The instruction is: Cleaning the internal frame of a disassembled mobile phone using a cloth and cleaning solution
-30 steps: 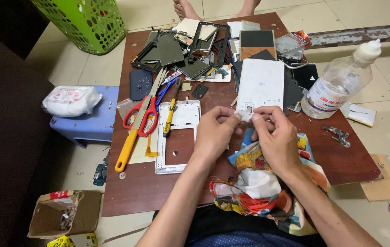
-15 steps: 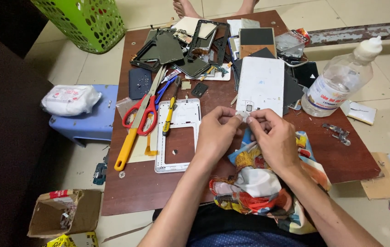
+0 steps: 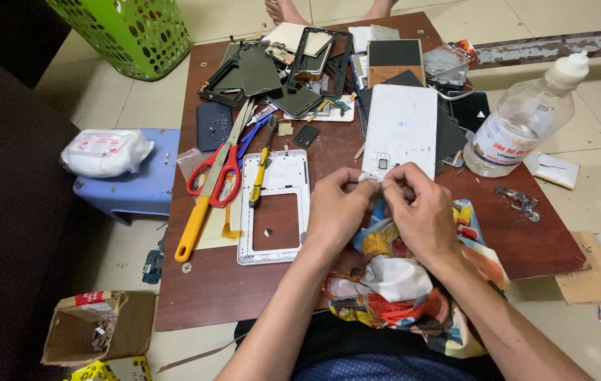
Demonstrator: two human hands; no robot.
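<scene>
1. Left hand [image 3: 339, 208] and right hand [image 3: 420, 212] together, fingertips pinched on small white scrap [image 3: 369, 179].
2. Scrap at near edge of white phone back cover [image 3: 403, 127], above colourful cloth [image 3: 399, 282].
3. White phone frame [image 3: 276, 212], red scissors [image 3: 216, 176] left on brown table [image 3: 526, 247].

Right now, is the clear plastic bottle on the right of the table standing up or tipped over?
Upright. The clear bottle stands on its base on the table, white cap on top.

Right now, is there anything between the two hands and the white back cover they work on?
Nothing visible. The left hand and right hand already meet at the near edge of the white back cover, pinching something small and white there.
</scene>
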